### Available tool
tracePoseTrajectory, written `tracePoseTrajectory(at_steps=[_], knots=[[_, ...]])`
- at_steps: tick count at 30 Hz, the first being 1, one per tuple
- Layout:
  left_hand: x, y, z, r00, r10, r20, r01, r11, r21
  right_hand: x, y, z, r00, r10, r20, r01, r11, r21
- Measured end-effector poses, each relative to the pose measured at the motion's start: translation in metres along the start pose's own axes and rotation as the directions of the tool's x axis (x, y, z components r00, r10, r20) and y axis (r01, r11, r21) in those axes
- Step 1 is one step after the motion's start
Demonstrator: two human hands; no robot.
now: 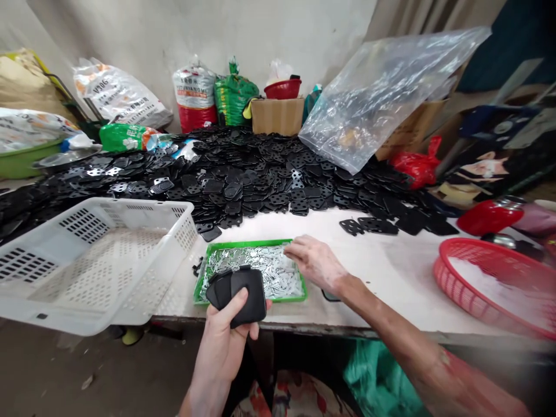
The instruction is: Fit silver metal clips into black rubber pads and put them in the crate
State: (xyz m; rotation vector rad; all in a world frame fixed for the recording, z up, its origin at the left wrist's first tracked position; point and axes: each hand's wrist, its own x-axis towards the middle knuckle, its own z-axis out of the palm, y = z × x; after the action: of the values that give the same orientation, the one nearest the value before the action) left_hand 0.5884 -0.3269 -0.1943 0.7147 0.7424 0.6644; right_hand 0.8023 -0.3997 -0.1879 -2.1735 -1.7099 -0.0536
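Note:
Several flat black plates with rounded corners (247,289) are fanned out in my left hand (228,336), the thumb pressed on top. They hang over the near part of a shallow green tray (299,298) and cover some of it. Small silvery metal pins (278,269) fill the tray in a loose layer. At the tray's right far corner, my right hand (315,260) has its fingers pinched together over the pins. What those fingertips hold, if anything, is too small to make out.
A wide heap of black plates (260,174) spreads across the table's back. To the left stands a white perforated basket (104,301), overhanging the front edge. On the right sits a red basket (460,284) with white material. A clear plastic bag (382,87) rises behind, near a cardboard box (278,116).

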Motion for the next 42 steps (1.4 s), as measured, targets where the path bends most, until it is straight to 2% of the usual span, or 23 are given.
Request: tracePoseTrajectory(at_steps=[3, 5, 9, 13, 14, 16, 18, 19, 20, 22, 25, 30, 36, 42], knots=[[0.001, -0.003, -0.003, 0.999, 0.043, -0.016, -0.042, 0.998, 0.037, 0.026, -0.024, 0.014, 0.994, 0.002, 0.112, 0.017, 0.985, -0.171], [0.002, -0.004, -0.007, 0.996, 0.076, -0.052, -0.073, 0.996, 0.046, 0.039, -0.031, 0.023, 0.986, 0.043, 0.16, -0.009, 0.978, -0.206], [0.002, -0.005, -0.01, 0.985, 0.096, -0.145, -0.094, 0.995, 0.023, 0.048, -0.03, 0.034, 0.983, 0.064, 0.17, -0.034, 0.984, -0.174], [-0.001, -0.001, -0.008, 0.979, 0.065, -0.194, -0.067, 0.998, -0.004, 0.039, -0.025, 0.027, 0.988, 0.068, 0.141, -0.054, 0.993, -0.105], [-0.001, 0.001, -0.007, 0.979, 0.047, -0.199, -0.051, 0.999, -0.016, 0.035, -0.025, 0.023, 0.989, 0.077, 0.129, -0.074, 0.997, -0.026], [-0.002, 0.003, -0.006, 0.981, 0.01, -0.195, -0.018, 0.999, -0.04, 0.026, -0.03, 0.014, 0.99, 0.09, 0.112, -0.119, 0.95, 0.288], [-0.003, 0.002, -0.005, 0.983, -0.004, -0.184, -0.004, 0.999, -0.045, 0.018, -0.039, 0.006, 0.992, 0.086, 0.091, -0.125, 0.758, 0.64], [-0.002, 0.001, -0.005, 0.984, -0.002, -0.18, -0.005, 0.999, -0.04, 0.015, -0.045, 0.003, 0.994, 0.082, 0.073, -0.109, 0.651, 0.751], [-0.002, -0.001, -0.004, 0.985, 0.007, -0.171, -0.012, 0.999, -0.029, 0.012, -0.05, 0.001, 0.996, 0.079, 0.051, -0.087, 0.584, 0.807], [-0.002, -0.004, -0.003, 0.988, 0.049, -0.148, -0.05, 0.999, 0.0, 0.009, -0.059, -0.002, 0.996, 0.089, -0.004, -0.046, 0.542, 0.839], [-0.001, -0.007, -0.002, 0.99, 0.094, -0.108, -0.09, 0.995, 0.04, 0.007, -0.064, -0.004, 0.993, 0.092, -0.077, 0.008, 0.592, 0.806], [-0.004, -0.004, 0.001, 0.983, 0.035, -0.181, -0.027, 0.999, 0.046, 0.003, -0.06, -0.001, 0.989, 0.062, -0.133, 0.056, 0.676, 0.735], [-0.005, -0.002, 0.002, 0.97, -0.036, -0.239, 0.034, 0.999, -0.014, -0.001, -0.058, -0.003, 0.995, 0.068, -0.069, 0.004, 0.684, 0.73], [-0.006, 0.0, -0.001, 0.983, -0.032, -0.181, 0.045, 0.996, 0.071, -0.003, -0.061, -0.012, 0.997, 0.015, -0.08, 0.039, 0.772, 0.634]])
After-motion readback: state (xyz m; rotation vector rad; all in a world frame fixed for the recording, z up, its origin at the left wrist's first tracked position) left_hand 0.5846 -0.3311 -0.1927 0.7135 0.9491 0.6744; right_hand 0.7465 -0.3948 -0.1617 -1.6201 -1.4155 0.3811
